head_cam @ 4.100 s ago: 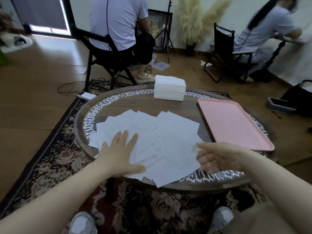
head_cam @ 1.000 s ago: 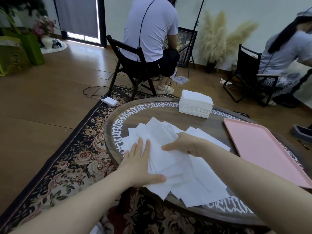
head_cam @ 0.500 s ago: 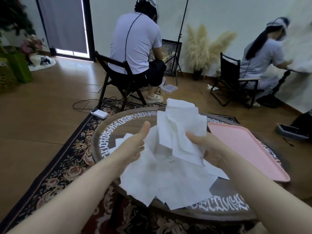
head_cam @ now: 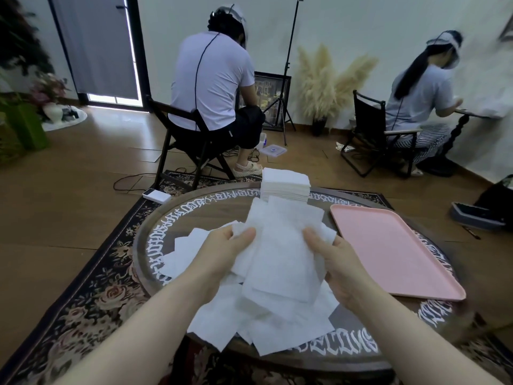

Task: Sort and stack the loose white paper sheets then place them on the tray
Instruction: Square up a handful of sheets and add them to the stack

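Observation:
A loose bunch of white paper sheets [head_cam: 280,245] is held up above the round table, uneven and fanned. My left hand [head_cam: 224,254] grips its left edge and my right hand [head_cam: 336,259] grips its right edge, thumbs on top. More loose sheets [head_cam: 258,323] lie spread on the table under my hands, some reaching the near rim. A pink tray [head_cam: 394,248] lies on the table to the right of my hands with nothing on it. A neat stack of white sheets [head_cam: 286,187] stands at the table's far edge.
The round wooden table [head_cam: 200,215] with white lettering around its rim stands on a patterned rug. A person sits on a dark chair [head_cam: 191,145] just beyond the table; another person sits at the back right. A white device [head_cam: 156,195] and cables lie on the floor.
My hands swept the spread sheets together on the table, then lifted a bunch of them. Since half a second ago both hands have closed on the bunch's edges and squared it somewhat.

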